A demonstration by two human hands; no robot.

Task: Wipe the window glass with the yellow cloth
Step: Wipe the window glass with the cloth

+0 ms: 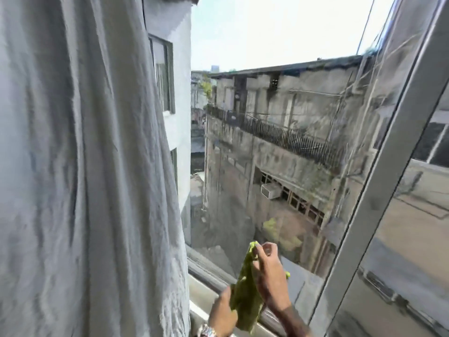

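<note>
The yellow cloth (245, 295) hangs stretched between both hands, low in the view, just in front of the bottom of the window glass (279, 142). My right hand (269, 276) pinches the cloth's top corner with its fingertips close to the pane. My left hand (222, 312) grips the cloth's lower edge, above the sill. A faint yellow reflection shows in the glass beyond the hands. I cannot tell whether the cloth touches the glass.
A pale grey curtain (85, 166) fills the left half. A grey metal window frame (388, 178) runs diagonally on the right, with another pane (418, 251) beyond it. The sill and bottom rail (206, 271) lie below the hands. Old buildings show outside.
</note>
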